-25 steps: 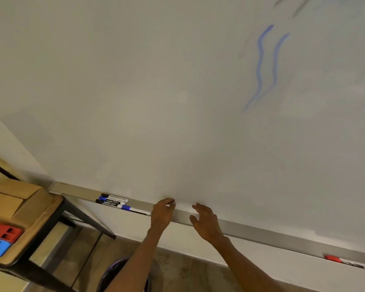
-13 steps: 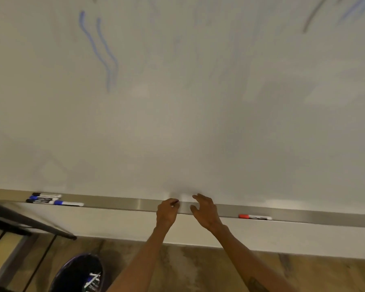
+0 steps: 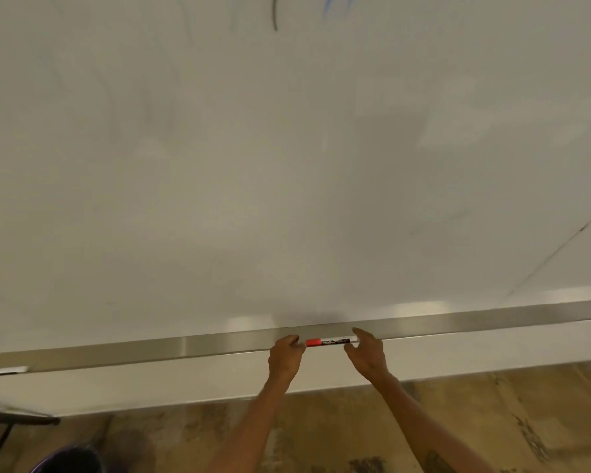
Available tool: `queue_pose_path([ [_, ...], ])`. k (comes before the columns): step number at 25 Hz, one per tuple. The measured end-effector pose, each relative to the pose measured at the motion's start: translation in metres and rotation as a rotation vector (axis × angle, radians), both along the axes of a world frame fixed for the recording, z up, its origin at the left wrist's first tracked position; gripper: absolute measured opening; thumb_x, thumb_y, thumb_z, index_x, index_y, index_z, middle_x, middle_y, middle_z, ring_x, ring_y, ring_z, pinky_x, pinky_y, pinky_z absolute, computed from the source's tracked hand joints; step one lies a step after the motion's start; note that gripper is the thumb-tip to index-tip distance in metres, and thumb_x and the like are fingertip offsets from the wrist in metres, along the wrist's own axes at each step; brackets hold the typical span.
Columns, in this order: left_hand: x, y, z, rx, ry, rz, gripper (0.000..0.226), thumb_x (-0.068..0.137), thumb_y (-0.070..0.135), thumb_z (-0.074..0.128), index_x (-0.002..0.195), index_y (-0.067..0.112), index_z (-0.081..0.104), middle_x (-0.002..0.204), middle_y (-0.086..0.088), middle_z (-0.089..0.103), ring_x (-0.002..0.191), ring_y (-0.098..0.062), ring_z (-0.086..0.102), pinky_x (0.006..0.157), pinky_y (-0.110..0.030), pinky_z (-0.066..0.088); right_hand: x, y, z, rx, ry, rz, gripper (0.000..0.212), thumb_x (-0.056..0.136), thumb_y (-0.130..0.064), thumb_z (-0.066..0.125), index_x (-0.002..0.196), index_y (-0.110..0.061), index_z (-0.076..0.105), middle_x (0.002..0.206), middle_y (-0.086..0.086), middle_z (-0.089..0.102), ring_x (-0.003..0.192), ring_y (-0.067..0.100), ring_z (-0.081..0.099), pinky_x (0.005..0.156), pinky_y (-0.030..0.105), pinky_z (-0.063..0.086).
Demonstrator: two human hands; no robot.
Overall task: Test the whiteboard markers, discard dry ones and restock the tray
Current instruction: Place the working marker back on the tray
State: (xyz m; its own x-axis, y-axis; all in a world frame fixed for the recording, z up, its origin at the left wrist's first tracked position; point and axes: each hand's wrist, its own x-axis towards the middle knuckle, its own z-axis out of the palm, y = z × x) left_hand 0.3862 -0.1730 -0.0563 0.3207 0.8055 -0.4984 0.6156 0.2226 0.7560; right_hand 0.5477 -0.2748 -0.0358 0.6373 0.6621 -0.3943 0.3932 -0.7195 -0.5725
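A white marker with a red cap (image 3: 328,342) lies flat in the long metal tray (image 3: 185,348) under the whiteboard (image 3: 287,165). My left hand (image 3: 285,356) is at the tray edge with its fingers curled, right beside the red cap end. My right hand (image 3: 365,353) reaches to the marker's other end with loosely curved fingers over the tray lip. Neither hand clearly grips the marker. Another marker (image 3: 4,370) lies in the tray at the far left, blurred.
A dark stroke (image 3: 275,15) and blue strokes (image 3: 335,3) show at the top of the board. A dark round bin (image 3: 65,462) stands on the brown floor at the bottom left, next to a black table leg (image 3: 17,419).
My view and both hands have shifted right along the tray. The red-capped marker, earlier off to the right, now lies between my hands. The group of markers has slid to the far left edge.
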Motion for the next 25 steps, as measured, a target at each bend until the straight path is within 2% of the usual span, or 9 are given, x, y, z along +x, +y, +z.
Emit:
queue_pose_path([
  [2, 0.014, 0.000, -0.013, -0.024, 0.031, 0.007, 0.018, 0.088, 0.030, 0.060, 0.100, 0.022, 0.071, 0.096, -0.005, 0.074, 0.095, -0.029, 0.070, 0.084, -0.040, 0.056, 0.015, -0.001, -0.012, 0.000, 0.058, -0.045, 0.053, 0.094, -0.027, 0.060, 0.144, -0.016, 0.047, 0.148, 0.007, 0.049, 0.136, 0.031, 0.044, 0.112, 0.045, 0.038],
  [4, 0.024, 0.002, -0.020, -0.045, 0.039, 0.028, 0.015, 0.085, 0.028, 0.058, 0.090, 0.019, 0.069, 0.082, -0.001, 0.071, 0.082, -0.027, 0.070, 0.079, -0.041, 0.057, 0.022, 0.001, -0.017, 0.016, 0.113, -0.080, 0.053, 0.095, -0.026, 0.059, 0.144, -0.015, 0.046, 0.146, 0.009, 0.051, 0.133, 0.032, 0.048, 0.111, 0.046, 0.040],
  [6, 0.032, 0.003, -0.016, -0.069, 0.007, 0.061, 0.011, 0.087, 0.025, 0.058, 0.091, 0.021, 0.068, 0.080, 0.000, 0.070, 0.072, -0.022, 0.067, 0.079, -0.041, 0.058, 0.023, 0.004, -0.015, 0.045, 0.158, -0.080, 0.049, 0.098, -0.021, 0.056, 0.145, -0.012, 0.045, 0.145, 0.012, 0.052, 0.130, 0.031, 0.051, 0.110, 0.041, 0.042],
  [9, 0.040, 0.007, -0.017, -0.078, -0.009, 0.096, 0.012, 0.088, 0.023, 0.057, 0.095, 0.027, 0.066, 0.091, -0.003, 0.073, 0.080, -0.023, 0.070, 0.083, -0.042, 0.058, 0.024, 0.011, -0.016, 0.058, 0.177, -0.077, 0.045, 0.100, -0.016, 0.049, 0.145, -0.009, 0.045, 0.144, 0.012, 0.053, 0.128, 0.029, 0.053, 0.106, 0.034, 0.041],
  [13, 0.045, 0.009, -0.020, -0.046, -0.032, 0.207, 0.026, 0.092, 0.024, 0.060, 0.115, 0.019, 0.071, 0.108, -0.004, 0.072, 0.095, -0.025, 0.069, 0.091, -0.042, 0.057, 0.024, 0.014, -0.017, 0.126, 0.233, -0.160, 0.043, 0.099, -0.015, 0.048, 0.142, -0.011, 0.048, 0.141, 0.011, 0.055, 0.129, 0.029, 0.052, 0.108, 0.038, 0.040],
  [17, 0.043, 0.006, 0.012, 0.045, -0.215, 0.362, 0.015, 0.091, 0.017, 0.068, 0.106, 0.017, 0.072, 0.104, -0.002, 0.070, 0.096, -0.020, 0.066, 0.089, -0.032, 0.055, 0.010, 0.012, -0.007, 0.286, 0.206, -0.273, 0.033, 0.100, -0.016, 0.051, 0.131, -0.010, 0.059, 0.128, 0.009, 0.063, 0.115, 0.024, 0.058, 0.100, 0.033, 0.044],
  [20, 0.041, 0.009, 0.045, 0.020, -0.426, 0.448, 0.012, 0.089, 0.007, 0.071, 0.100, 0.010, 0.072, 0.098, -0.002, 0.069, 0.088, -0.017, 0.069, 0.080, -0.024, 0.058, -0.004, 0.019, 0.016, 0.397, 0.192, -0.297, 0.024, 0.100, -0.020, 0.052, 0.114, -0.010, 0.068, 0.107, 0.008, 0.065, 0.096, 0.022, 0.061, 0.083, 0.027, 0.046],
  [23, 0.034, 0.016, 0.079, -0.028, -0.590, 0.457, 0.014, 0.089, 0.005, 0.071, 0.103, 0.006, 0.071, 0.101, -0.007, 0.068, 0.088, -0.022, 0.073, 0.076, -0.026, 0.061, -0.018, 0.025, 0.041, 0.436, 0.139, -0.264, 0.024, 0.099, -0.024, 0.050, 0.089, -0.014, 0.070, 0.084, 0.006, 0.061, 0.076, 0.023, 0.056, 0.067, 0.032, 0.042],
  [25, 0.026, 0.018, 0.100, -0.018, -0.645, 0.417, 0.015, 0.089, 0.009, 0.071, 0.104, 0.007, 0.071, 0.102, -0.009, 0.069, 0.088, -0.022, 0.073, 0.076, -0.026, 0.061, -0.032, 0.025, 0.058, 0.413, 0.021, -0.211, 0.028, 0.100, -0.033, 0.047, 0.086, -0.022, 0.069, 0.085, -0.003, 0.059, 0.078, 0.020, 0.057, 0.070, 0.031, 0.041],
])
